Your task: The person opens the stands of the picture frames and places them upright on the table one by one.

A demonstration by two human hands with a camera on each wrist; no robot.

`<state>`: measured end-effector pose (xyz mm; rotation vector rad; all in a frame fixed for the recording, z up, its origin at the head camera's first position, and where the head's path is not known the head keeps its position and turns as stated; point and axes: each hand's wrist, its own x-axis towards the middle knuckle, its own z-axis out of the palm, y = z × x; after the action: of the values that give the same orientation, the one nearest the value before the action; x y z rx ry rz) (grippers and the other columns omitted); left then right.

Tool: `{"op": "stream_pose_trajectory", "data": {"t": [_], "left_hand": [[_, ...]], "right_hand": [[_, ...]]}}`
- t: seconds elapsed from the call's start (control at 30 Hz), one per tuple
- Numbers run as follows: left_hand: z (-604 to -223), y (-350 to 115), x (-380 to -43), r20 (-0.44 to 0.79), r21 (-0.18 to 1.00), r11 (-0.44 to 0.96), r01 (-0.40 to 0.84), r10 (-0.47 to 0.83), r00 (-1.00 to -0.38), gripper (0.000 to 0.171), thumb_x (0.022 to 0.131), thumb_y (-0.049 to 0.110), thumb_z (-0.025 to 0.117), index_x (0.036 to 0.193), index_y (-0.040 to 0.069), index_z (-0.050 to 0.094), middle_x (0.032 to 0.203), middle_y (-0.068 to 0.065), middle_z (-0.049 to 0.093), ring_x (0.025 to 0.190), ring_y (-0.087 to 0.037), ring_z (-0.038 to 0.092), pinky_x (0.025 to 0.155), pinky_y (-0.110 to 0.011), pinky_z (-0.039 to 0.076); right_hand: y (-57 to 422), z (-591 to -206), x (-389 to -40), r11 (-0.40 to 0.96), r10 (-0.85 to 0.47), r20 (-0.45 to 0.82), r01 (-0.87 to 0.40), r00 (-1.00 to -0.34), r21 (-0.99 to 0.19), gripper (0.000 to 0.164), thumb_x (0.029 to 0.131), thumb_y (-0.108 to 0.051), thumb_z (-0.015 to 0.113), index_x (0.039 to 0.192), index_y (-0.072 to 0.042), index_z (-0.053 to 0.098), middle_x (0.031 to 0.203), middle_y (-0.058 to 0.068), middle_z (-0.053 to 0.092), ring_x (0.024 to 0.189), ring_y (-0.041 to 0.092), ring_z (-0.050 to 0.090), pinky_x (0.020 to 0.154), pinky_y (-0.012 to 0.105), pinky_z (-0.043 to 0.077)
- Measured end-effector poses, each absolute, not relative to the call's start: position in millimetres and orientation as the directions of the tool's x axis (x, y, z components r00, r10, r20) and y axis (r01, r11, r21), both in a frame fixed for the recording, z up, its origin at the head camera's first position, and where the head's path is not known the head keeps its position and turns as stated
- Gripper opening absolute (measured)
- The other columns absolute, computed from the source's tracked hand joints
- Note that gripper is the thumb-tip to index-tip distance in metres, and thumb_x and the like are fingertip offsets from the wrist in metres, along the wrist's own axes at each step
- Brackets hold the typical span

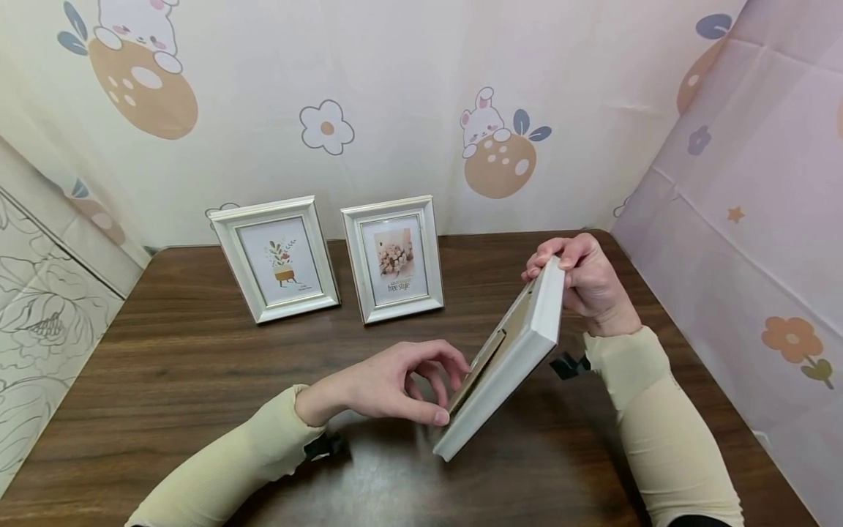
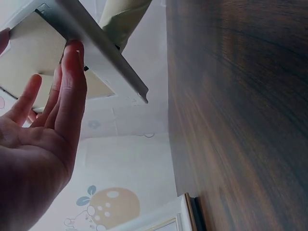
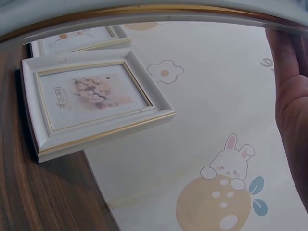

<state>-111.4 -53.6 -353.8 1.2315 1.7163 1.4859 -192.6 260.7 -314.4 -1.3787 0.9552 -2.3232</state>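
My right hand (image 1: 589, 282) grips the upper end of a white picture frame (image 1: 507, 388), fingers curled over its border. The frame tilts above the table, its brown backing (image 2: 29, 53) turned toward my left hand (image 1: 402, 380). On that backing is a brown stand (image 1: 477, 369), a narrow dark gap along its edge. My left thumb and bent fingers pinch at the stand's lower end, beside the frame's border. In the left wrist view, the left hand (image 2: 48, 125) reaches up against the backing. The held frame's front is turned away in the head view.
Two more white frames stand behind on the dark wooden table (image 1: 197, 380): one with a potted plant print (image 1: 283, 260), one with a flower print (image 1: 393, 260). A patterned curtain (image 1: 395, 66) hangs along the back and right edges.
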Motion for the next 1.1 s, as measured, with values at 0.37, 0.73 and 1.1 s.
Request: {"op": "stream_pose_trajectory", "data": {"t": [0.37, 0.73, 1.1], "left_hand": [[-352.3, -60.1, -115.8, 0.189, 0.931, -0.033, 0.364, 0.895, -0.405, 0.045, 0.089, 0.017, 0.071, 0.131, 0.016, 0.056, 0.113, -0.002, 0.06, 0.088, -0.013, 0.065, 0.074, -0.034, 0.058], [-353.7, -64.7, -124.5, 0.255, 0.876, -0.062, 0.478, 0.901, -0.352, 0.043, 0.093, 0.018, 0.064, 0.135, 0.013, 0.058, 0.116, 0.001, 0.06, 0.093, -0.013, 0.062, 0.078, -0.031, 0.057], [-352.9, -67.2, -128.7, 0.274, 0.852, -0.061, 0.52, 0.899, -0.343, 0.041, 0.093, 0.015, 0.062, 0.135, 0.012, 0.059, 0.107, 0.003, 0.059, 0.092, -0.013, 0.06, 0.078, -0.031, 0.057]], "right_hand": [[264.5, -313.9, -191.3, -0.743, -0.581, 0.667, -0.032, -0.466, -0.669, 0.014, 0.086, 0.015, 0.061, 0.097, 0.011, 0.07, 0.113, 0.024, 0.069, 0.101, 0.039, 0.065, 0.093, 0.045, 0.052], [265.9, -314.9, -188.7, -0.73, -0.609, 0.656, -0.009, -0.446, -0.684, 0.016, 0.087, 0.014, 0.062, 0.1, 0.011, 0.07, 0.114, 0.024, 0.069, 0.102, 0.038, 0.065, 0.095, 0.045, 0.051], [264.1, -314.0, -187.9, -0.726, -0.632, 0.667, -0.001, -0.395, -0.688, 0.017, 0.088, 0.013, 0.062, 0.104, 0.011, 0.07, 0.116, 0.024, 0.068, 0.107, 0.037, 0.064, 0.096, 0.043, 0.05]]}}
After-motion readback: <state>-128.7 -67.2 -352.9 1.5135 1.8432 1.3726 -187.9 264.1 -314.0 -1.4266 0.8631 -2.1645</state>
